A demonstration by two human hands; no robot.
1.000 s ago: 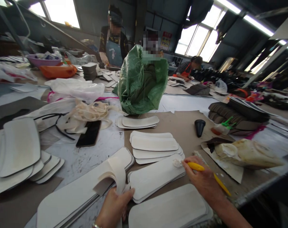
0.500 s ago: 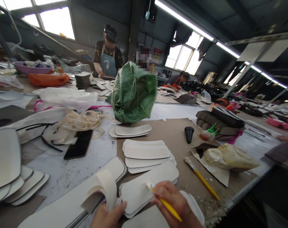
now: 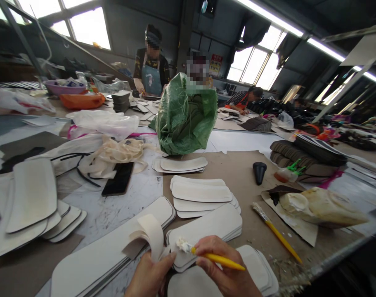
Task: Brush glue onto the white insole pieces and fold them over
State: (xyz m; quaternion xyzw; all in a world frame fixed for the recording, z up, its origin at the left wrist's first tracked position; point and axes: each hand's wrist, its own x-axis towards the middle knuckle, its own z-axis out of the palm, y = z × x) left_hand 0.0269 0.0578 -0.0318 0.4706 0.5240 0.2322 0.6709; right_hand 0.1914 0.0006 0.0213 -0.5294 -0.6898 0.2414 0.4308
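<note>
My right hand (image 3: 217, 262) grips a yellow-handled brush (image 3: 223, 260). Its whitish, clotted bristles rest on the near left end of the top piece in a stack of white rounded panels (image 3: 217, 225). Close by on the left, my left hand (image 3: 152, 272) pinches a curled cream strip (image 3: 155, 237), with the thumb reaching to that stack's edge. Beneath the strip lies a pile of longer white panels (image 3: 104, 251). More white panels (image 3: 200, 192) are fanned out just beyond, and another panel (image 3: 194, 284) sits at the bottom, partly behind my right hand.
To the right lie a second yellow brush (image 3: 282, 239), a stained plastic container (image 3: 320, 204) and a black cone (image 3: 259, 172). A green sack (image 3: 186, 119) stands at the back middle. A phone (image 3: 118, 180) lies left, by cream strips (image 3: 116, 154). Co-workers (image 3: 152, 72) stand across the table.
The view has swung left, so things sit farther right. My right hand has brought the brush to the panel's left end, its handle now flatter. My left hand keeps the strip.
</note>
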